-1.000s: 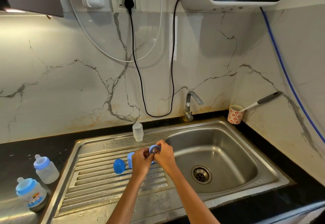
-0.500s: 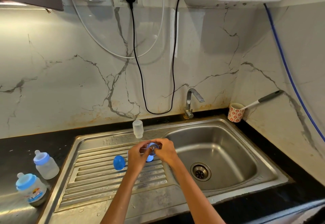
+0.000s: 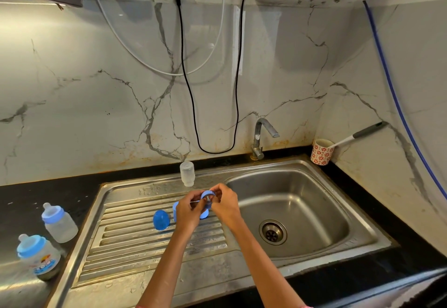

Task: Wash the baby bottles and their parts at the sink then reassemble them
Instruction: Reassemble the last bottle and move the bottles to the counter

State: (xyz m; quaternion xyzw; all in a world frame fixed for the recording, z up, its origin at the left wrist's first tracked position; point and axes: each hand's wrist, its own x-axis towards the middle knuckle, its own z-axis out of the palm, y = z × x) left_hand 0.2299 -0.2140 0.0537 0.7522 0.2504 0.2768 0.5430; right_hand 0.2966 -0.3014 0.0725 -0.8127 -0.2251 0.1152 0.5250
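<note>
Both hands meet over the ribbed drainboard (image 3: 135, 240) beside the sink basin (image 3: 302, 201). My left hand (image 3: 189, 212) and my right hand (image 3: 223, 202) pinch a blue bottle collar ring (image 3: 207, 195) between their fingertips; a pale nipple seems to sit in it, mostly hidden by fingers. A blue dome cap (image 3: 160, 220) lies on the drainboard left of my hands, with other blue parts (image 3: 175, 209) partly hidden behind them. A clear bottle body (image 3: 187, 173) stands upside down at the drainboard's back. Two assembled bottles (image 3: 59, 221) (image 3: 38, 254) stand on the black counter at left.
The tap (image 3: 262, 136) rises behind the basin, spout over it. A patterned cup (image 3: 321, 151) holding a brush stands in the back right corner. A black cord (image 3: 193, 104) and white cable hang down the marble wall. The drain (image 3: 272, 232) is open.
The hands stay together on the ring, dipping slightly toward the drainboard and coming back up; the fingers shift around the ring. The camera view moved a little.
</note>
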